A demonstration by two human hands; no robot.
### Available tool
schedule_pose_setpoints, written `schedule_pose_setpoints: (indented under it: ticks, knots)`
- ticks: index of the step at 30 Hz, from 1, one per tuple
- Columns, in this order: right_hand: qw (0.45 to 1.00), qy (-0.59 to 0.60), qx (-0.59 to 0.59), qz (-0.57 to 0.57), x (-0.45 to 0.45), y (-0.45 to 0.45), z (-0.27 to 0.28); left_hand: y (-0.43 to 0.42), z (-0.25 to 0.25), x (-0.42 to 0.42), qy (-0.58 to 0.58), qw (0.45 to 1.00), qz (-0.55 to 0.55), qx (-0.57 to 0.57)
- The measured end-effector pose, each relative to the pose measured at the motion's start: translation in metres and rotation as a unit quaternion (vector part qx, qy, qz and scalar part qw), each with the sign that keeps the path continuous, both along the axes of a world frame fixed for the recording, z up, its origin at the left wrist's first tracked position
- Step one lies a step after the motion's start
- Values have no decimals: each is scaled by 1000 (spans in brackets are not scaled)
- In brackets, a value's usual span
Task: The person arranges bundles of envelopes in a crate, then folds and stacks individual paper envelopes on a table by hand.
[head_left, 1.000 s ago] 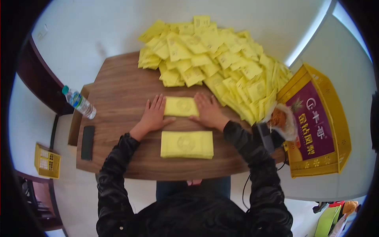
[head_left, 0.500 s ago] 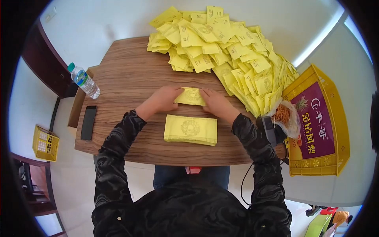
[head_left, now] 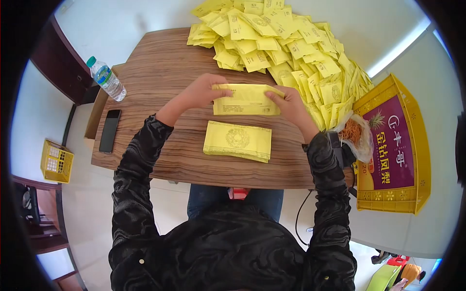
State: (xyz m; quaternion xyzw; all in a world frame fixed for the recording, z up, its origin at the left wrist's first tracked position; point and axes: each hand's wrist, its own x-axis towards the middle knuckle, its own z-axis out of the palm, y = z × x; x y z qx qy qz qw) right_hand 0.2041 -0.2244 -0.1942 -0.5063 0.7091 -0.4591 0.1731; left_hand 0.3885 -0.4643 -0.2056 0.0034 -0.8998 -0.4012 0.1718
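Observation:
A yellow packet (head_left: 247, 101) with small printed text is held up by its two ends above the wooden table. My left hand (head_left: 209, 91) pinches its left end, thumb in front. At its right end, my right hand (head_left: 289, 103) grips it with the thumb on the printed face. Closer to my body lies a neat stack of yellow packets (head_left: 238, 140), the top one showing a round dark pattern; neither hand touches it.
Beyond my hands spreads a large loose heap of yellow packets (head_left: 291, 48). A bag of orange-brown strands (head_left: 353, 133) and a yellow crate (head_left: 418, 160) are at the right. A bottle (head_left: 108, 80) and a phone (head_left: 110, 131) lie at the left of the table (head_left: 165, 63).
Both hands have lifted from around the flat yellow packet pile and now hold a packet up, its text side showing. The camera view has shifted, so the table appears higher in the frame.

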Motion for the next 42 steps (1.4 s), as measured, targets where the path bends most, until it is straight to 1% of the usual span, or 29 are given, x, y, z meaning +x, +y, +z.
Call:
schedule_pose_setpoints:
  ticks: [2, 4, 5, 9, 10, 14, 15, 19, 20, 21, 22, 23, 24, 25, 29, 30, 34, 35, 39, 42]
  knots:
    - [996, -84, 9, -21, 9, 8, 1, 9, 13, 8, -49, 991, 10, 123]
    - [986, -162, 14, -41, 16, 12, 3, 13, 23, 14, -92, 966, 20, 239]
    - [986, -160, 14, -38, 19, 13, 3, 13, 23, 16, -89, 967, 23, 239]
    - [967, -251, -45, -23, 33, 21, -2, 17, 17, 23, -66, 958, 10, 278]
    - [967, -252, -44, -22, 35, 22, 0, 17, 18, 25, -66, 958, 12, 279]
    - [989, -142, 0, -49, 43, 33, 18, 19, 21, 30, -27, 981, -7, 192]
    - [988, -147, 4, -47, 45, 36, 18, 25, 24, 36, -31, 980, -4, 196]
    - [994, 17, -107, -13, 54, 46, 19, 48, 46, 54, 1, 995, 61, 76]
    - [994, 17, -107, -10, 56, 48, 18, 51, 44, 58, 1, 995, 63, 76]
    - [990, 73, -120, 5, 59, 51, 14, 56, 38, 63, 69, 995, 68, -20]
    - [982, 130, -134, 20, 63, 55, 10, 62, 31, 69, 136, 981, 72, -116]
    - [971, 187, -147, 34, 65, 60, 5, 67, 24, 73, 202, 954, 74, -211]
    - [955, 243, -161, 48, 67, 63, 0, 72, 17, 77, 264, 912, 75, -303]
    - [955, 242, -161, 49, 70, 67, -7, 76, 9, 82, 264, 912, 76, -304]
    - [923, 371, -71, 77, 76, 82, -36, 90, -27, 105, 181, 901, 65, -390]
    - [922, 371, -73, 77, 76, 84, -39, 92, -33, 109, 181, 900, 66, -391]
    - [930, 354, -21, 97, 75, 91, -45, 98, -47, 117, 123, 922, 70, -362]
    - [930, 355, -21, 95, 76, 93, -45, 98, -48, 117, 124, 921, 68, -362]
    - [938, 325, 4, 118, 77, 98, -44, 98, -51, 121, 118, 942, 64, -307]
    - [940, 324, -7, 107, 77, 93, -37, 95, -43, 117, 112, 944, 67, -303]
